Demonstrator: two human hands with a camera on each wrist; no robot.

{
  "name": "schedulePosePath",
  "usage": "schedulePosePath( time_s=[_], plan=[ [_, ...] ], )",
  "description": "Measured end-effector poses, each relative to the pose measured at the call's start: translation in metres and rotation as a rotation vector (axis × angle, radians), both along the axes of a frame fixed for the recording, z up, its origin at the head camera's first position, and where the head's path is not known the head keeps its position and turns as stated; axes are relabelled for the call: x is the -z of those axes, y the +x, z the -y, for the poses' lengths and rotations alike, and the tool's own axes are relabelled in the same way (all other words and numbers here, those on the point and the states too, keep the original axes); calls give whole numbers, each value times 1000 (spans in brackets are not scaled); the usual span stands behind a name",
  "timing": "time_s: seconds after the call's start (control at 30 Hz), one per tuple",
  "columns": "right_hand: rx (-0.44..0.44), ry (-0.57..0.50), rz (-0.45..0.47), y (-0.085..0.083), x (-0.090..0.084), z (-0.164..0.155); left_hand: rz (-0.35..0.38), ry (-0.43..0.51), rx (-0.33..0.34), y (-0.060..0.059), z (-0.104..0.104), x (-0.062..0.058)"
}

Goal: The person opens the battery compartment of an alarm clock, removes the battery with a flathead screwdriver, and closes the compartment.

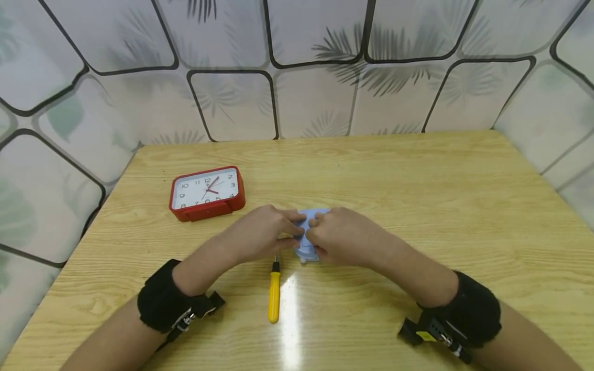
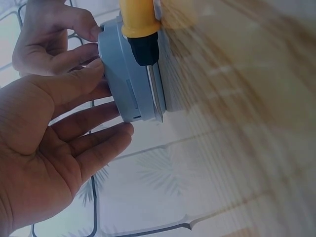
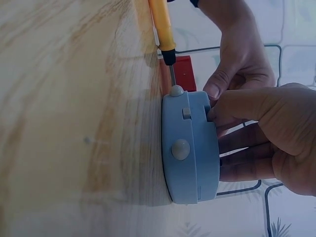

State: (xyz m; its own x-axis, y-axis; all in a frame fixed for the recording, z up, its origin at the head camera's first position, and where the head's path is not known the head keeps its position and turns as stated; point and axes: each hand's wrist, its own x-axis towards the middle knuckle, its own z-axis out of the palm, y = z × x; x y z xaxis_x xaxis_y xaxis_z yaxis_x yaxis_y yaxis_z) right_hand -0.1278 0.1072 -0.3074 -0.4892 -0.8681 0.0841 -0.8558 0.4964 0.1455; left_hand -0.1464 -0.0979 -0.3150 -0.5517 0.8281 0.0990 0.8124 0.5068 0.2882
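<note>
Blue clock [image 1: 312, 234] lies face down at table [image 1: 417, 206] centre, back up, both hands on it. Right wrist view: pale blue casing [image 3: 190, 153] flat on the wood, two round grey feet on its side wall, small square notch near the top edge. Left hand [image 1: 260, 234] at 9 o'clock of the blue clock, fingers laid fairly straight against the back, thumb tip on the edge, not clenched; left wrist view shows the palm [image 2: 44, 163] open with fingertips touching the casing [image 2: 129, 74]. Right hand [image 1: 345, 237] at 3 o'clock of it, thumb pressing the back near the notch, fingers curled round the rim, grasping the blue clock [image 3: 256, 133]. Fingertips of both hands meet over the clock's back. Yellow-handled screwdriver [image 1: 275, 293] lies on the table at 7 o'clock of the clock, just beside it, black collar and metal tip pointing at it, tip close to one grey foot in the right wrist view [image 3: 163, 29]. Red clock [image 1: 207, 192] rests at 10 o'clock, well apart, white dial facing up. Black wrist straps on both forearms. Leaf-patterned panel wall [image 1: 301, 67] behind the table.
</note>
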Motion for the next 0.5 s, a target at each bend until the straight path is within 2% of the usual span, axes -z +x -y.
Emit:
schedulePosePath(
  time_s=[0.5],
  plan=[
    [17,-6,27,0,-1,0,5,-11,-3,0,0,1]
  ],
)
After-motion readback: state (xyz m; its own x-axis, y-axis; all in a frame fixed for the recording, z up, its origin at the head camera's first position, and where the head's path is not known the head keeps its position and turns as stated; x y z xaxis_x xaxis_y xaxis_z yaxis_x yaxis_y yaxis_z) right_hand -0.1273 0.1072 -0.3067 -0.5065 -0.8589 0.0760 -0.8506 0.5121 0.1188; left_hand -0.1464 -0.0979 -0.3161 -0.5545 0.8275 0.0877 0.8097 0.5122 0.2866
